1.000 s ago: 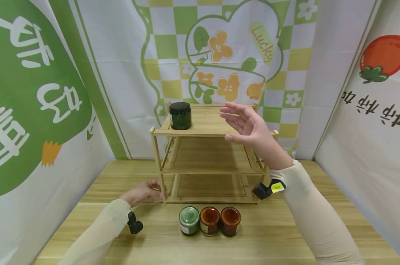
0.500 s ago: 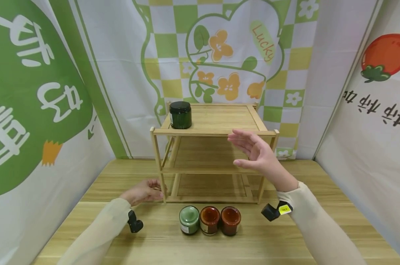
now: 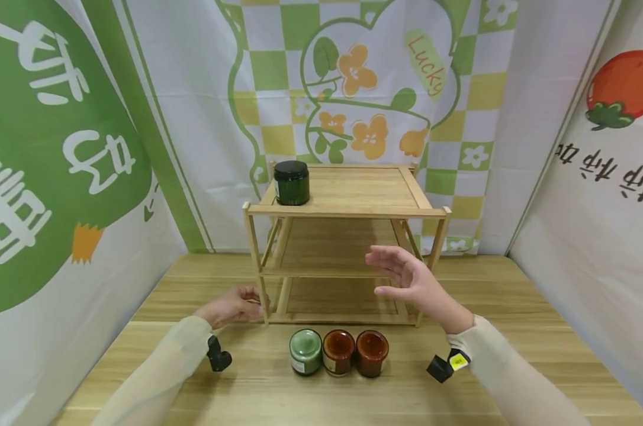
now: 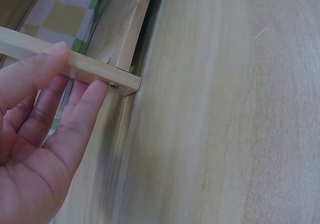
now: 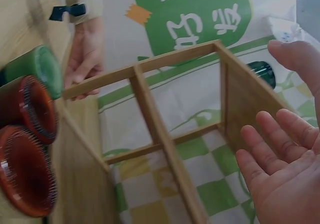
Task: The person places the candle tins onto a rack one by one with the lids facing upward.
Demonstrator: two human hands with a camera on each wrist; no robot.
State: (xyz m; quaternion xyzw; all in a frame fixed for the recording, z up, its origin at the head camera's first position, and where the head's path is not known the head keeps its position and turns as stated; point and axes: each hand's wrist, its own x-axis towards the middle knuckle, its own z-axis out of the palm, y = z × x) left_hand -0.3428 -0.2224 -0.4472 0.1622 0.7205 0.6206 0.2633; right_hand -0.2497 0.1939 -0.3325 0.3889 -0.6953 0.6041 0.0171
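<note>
A three-tier wooden shelf rack stands on the table. Low on its front left post, my left hand has hold; in the left wrist view the thumb lies on one side of the post and the fingers on the other. My right hand hangs with spread, bent fingers before the rack's right half, holding nothing. On the top tier's left end sits a dark green jar with a black lid. In front of the rack are a light green glass jar and two amber jars, side by side.
The wooden table runs past the rack on both sides. Printed cloth hangs close behind it, and more cloth panels stand at left and right. A small black camera is strapped to each wrist.
My right hand has come down from above the top tier to the height of the middle tier, off the rack's right side. The left hand and the jars have stayed put.
</note>
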